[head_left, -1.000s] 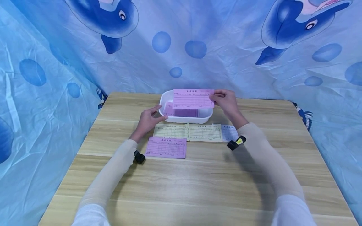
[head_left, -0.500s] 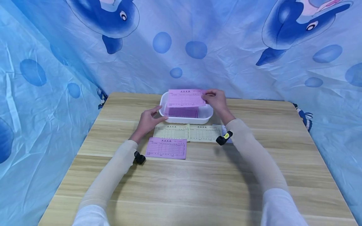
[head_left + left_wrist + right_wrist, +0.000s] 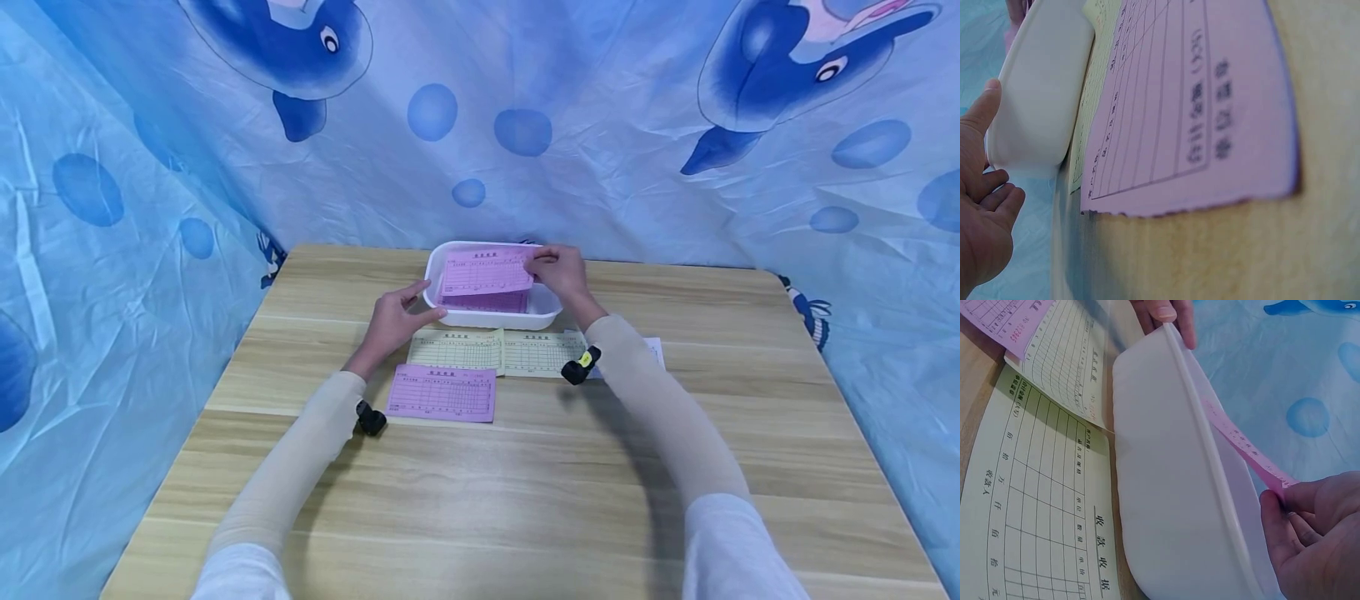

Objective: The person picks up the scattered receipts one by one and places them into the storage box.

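A white plastic box (image 3: pixel 555 310) holds pink receipt slips (image 3: pixel 502 302). My left hand (image 3: pixel 393 321) holds the box's left end, thumb at the near corner and index finger at the end rim; in the left wrist view the thumb lies on the rim and the other fingers (image 3: pixel 997 197) curl by the end wall. My right hand (image 3: pixel 562 271) pinches the right edge of a pink receipt slip (image 3: pixel 487 271) between thumb and fingers. That slip slants inside the box opening, over the other pink slips. The right wrist view shows the pinched slip (image 3: pixel 1241 440) edge-on behind the rim.
Before the box lie two yellow receipt slips (image 3: pixel 457 350), side by side. A white slip (image 3: pixel 656 350) pokes out at their right, partly under my right forearm. Another pink slip (image 3: pixel 441 393) lies nearer, overlapping the left yellow one. A blue curtain (image 3: pixel 480 150) hangs behind the wooden table (image 3: pixel 480 500).
My right hand has moved left and then down with the pink slip, from above the box's right side into its opening. The left hand has stayed at the box's left end.
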Motion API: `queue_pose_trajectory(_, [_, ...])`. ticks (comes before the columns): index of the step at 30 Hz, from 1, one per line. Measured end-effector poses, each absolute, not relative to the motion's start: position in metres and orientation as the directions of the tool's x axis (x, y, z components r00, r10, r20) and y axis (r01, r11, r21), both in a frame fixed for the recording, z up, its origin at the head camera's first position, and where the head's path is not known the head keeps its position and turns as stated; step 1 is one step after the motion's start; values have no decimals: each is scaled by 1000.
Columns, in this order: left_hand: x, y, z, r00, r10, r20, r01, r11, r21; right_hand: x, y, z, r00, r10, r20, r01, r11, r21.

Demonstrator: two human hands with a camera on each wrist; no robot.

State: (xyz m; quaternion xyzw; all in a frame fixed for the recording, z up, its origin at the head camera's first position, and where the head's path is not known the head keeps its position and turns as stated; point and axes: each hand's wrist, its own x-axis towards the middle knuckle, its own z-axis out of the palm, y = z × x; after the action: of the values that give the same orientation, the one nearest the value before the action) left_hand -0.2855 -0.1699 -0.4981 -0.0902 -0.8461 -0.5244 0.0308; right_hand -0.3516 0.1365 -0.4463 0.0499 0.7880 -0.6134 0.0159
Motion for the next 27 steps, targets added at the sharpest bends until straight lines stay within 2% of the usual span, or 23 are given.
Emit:
queue_pose_trajectory(16, [-285, -169, -497, -980, 124, 157, 197, 446, 873, -351, 124, -453, -995, 10, -104, 99, 417, -903])
queue_pose_trajectory(27, [-284, -169, -497, -981, 124, 147, 188, 457, 869, -350, 125, -452, -997, 2, -73, 66, 456, -887])
